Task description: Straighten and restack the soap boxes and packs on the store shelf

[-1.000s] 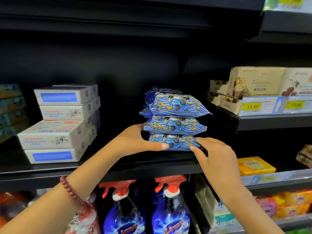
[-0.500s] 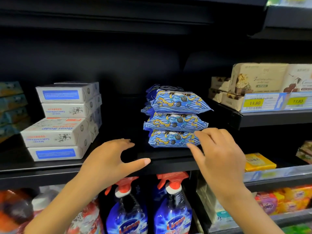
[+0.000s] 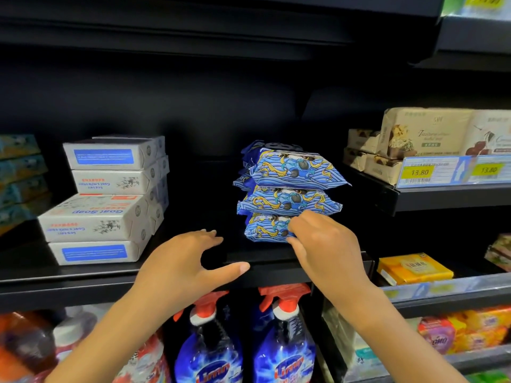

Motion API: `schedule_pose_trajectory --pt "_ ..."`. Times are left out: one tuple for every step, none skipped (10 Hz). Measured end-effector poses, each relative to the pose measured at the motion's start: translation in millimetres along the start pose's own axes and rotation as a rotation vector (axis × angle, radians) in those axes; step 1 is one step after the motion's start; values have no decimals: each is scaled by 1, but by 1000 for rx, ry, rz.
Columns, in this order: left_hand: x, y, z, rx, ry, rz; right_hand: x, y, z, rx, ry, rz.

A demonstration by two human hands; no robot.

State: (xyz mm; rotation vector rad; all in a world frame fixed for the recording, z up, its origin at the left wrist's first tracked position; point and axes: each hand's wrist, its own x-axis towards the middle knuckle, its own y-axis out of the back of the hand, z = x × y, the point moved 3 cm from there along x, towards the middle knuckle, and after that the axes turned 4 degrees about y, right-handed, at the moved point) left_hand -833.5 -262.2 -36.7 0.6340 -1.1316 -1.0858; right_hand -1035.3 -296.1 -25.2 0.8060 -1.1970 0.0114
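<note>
Left hand: on the head view I see the left hand (image 3: 188,261) with fingers spread and thumb stretched toward the right hand. It hovers over the front lip of the shelf (image 3: 83,277) and holds nothing.
Right hand: the right hand (image 3: 326,250) has its fingers curled over the near edge of the bottom pack (image 3: 262,230), thumb underneath, pinching it.
Blue packs: three blue packs (image 3: 290,189) sit stacked just beyond the right hand. The middle pack (image 3: 287,201) lies on the bottom one and the top pack (image 3: 296,170) on that, both overhanging to the right. More blue wrappers show behind the stack.
Soap boxes: white soap boxes (image 3: 110,161) stand four high, well to the left of the left hand. I read the third box (image 3: 94,217) down as skewed, jutting forward of the others, its print upside down.
Below the hands: two spray bottles (image 3: 210,352) with red triggers, one level down.
Right of the right hand: a yellow box (image 3: 414,268) low down, and above it beige boxes (image 3: 423,134) behind yellow price tags (image 3: 419,172).
Far left of the left hand: teal packs (image 3: 19,172), blurred.
</note>
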Motion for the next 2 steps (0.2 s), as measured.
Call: schedule_pose_trajectory --pt "0 -1 0 -3 23 -10 2 -3 1 37 2 -18" --pt "-2 1 1 -6 37 -2 1 0 -1 56 12 -45"
